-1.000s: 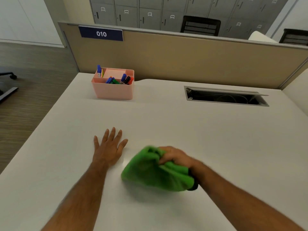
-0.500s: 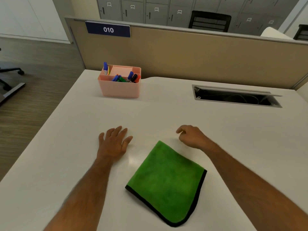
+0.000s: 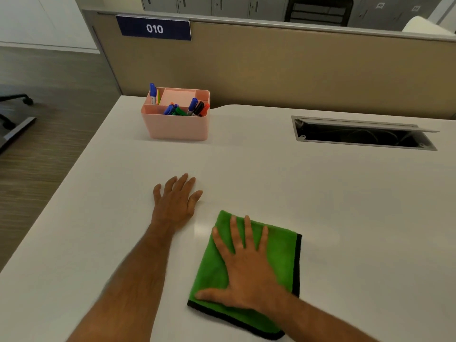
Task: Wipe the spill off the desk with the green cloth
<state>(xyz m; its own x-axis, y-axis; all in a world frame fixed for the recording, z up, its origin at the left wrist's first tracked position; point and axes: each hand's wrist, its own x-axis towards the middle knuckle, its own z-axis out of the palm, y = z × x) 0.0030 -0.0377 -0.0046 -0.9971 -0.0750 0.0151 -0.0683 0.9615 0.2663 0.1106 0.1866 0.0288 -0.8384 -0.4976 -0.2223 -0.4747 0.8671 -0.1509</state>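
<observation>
The green cloth (image 3: 280, 253), edged in black, lies spread flat on the white desk (image 3: 345, 206) near its front. My right hand (image 3: 246, 267) rests palm down on the cloth's middle, fingers apart, pressing rather than gripping. My left hand (image 3: 175, 201) lies flat on the bare desk just left of and beyond the cloth, fingers spread, holding nothing. A faint shiny patch (image 3: 200, 232) shows on the desk between the two hands; I cannot tell whether it is liquid or a reflection.
A pink organizer (image 3: 176, 128) with several markers stands at the back left. An open cable hatch (image 3: 362, 135) is cut into the desk at the back right. A tan partition (image 3: 296, 65) closes the far side. The desk's left edge (image 3: 74, 169) drops to the floor.
My right hand let go of the bunched cloth, which now lies spread out flat. The hand swung away beyond it, then came back down flat on top. The left hand has stayed in place.
</observation>
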